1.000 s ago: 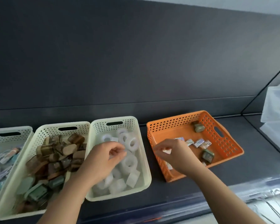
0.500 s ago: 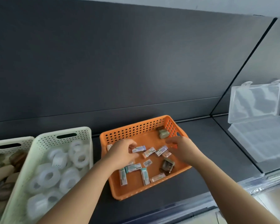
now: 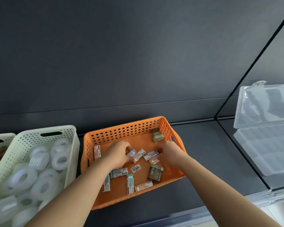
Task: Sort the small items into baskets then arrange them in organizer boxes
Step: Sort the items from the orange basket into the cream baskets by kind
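Observation:
An orange basket stands on the dark shelf and holds several small wrapped erasers, a dark sharpener and a pale green one. Both my hands are inside it. My left hand has its fingers curled round a small eraser near the basket's middle. My right hand curls its fingers over another eraser just to the right. To the left stands a cream basket full of clear tape rolls.
A second cream basket with brown items shows at the far left edge. A clear plastic organizer box lies open on the shelf at the right, lid propped up. A dark back panel rises behind the baskets.
My left hand left the tape basket and moved into the orange basket. My right hand moved deeper right in it. The view has swung right, bringing the organizer box into sight.

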`<state>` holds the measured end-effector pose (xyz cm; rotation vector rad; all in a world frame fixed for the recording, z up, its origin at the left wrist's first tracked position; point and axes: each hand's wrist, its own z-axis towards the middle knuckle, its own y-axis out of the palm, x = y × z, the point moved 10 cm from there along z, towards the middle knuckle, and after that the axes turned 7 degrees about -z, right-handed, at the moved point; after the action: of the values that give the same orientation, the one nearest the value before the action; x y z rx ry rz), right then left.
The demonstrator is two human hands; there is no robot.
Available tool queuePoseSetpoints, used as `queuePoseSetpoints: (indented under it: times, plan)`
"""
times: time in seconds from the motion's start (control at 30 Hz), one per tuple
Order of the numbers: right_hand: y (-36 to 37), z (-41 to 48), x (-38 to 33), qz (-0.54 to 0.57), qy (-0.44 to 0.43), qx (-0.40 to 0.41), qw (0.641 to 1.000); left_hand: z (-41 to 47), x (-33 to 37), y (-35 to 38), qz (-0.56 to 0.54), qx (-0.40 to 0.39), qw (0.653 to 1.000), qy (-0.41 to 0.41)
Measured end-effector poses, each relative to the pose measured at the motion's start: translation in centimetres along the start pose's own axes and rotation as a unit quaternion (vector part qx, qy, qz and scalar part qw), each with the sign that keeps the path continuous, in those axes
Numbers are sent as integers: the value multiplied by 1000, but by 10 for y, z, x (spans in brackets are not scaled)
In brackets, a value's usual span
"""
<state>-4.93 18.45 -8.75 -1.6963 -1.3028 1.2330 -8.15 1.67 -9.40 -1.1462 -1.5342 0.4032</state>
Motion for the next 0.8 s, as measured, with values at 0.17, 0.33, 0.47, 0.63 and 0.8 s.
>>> queuePoseSetpoints:
  times: [0.17,0.33,0.47,0.63,0.8]
  plan:
    - [5,0,-4,25,-14,-12,1000,-3,-19,-4,-6,-16,1000,-11]
    - [6,-3,-8,2,-24,-19,1000,-3,-23,-21,-54,14,998,-11]
    - [-10,-2,-15,10,-40,11,999,2,-2,-15,-95,21,995,-3]
    - [-7,5,-20,34,-24,-7,999,9,-6,5,-87,17,995,-42]
    - [11,11,-17,55,3,-29,998,8,-8,11,-84,10,995,-57]
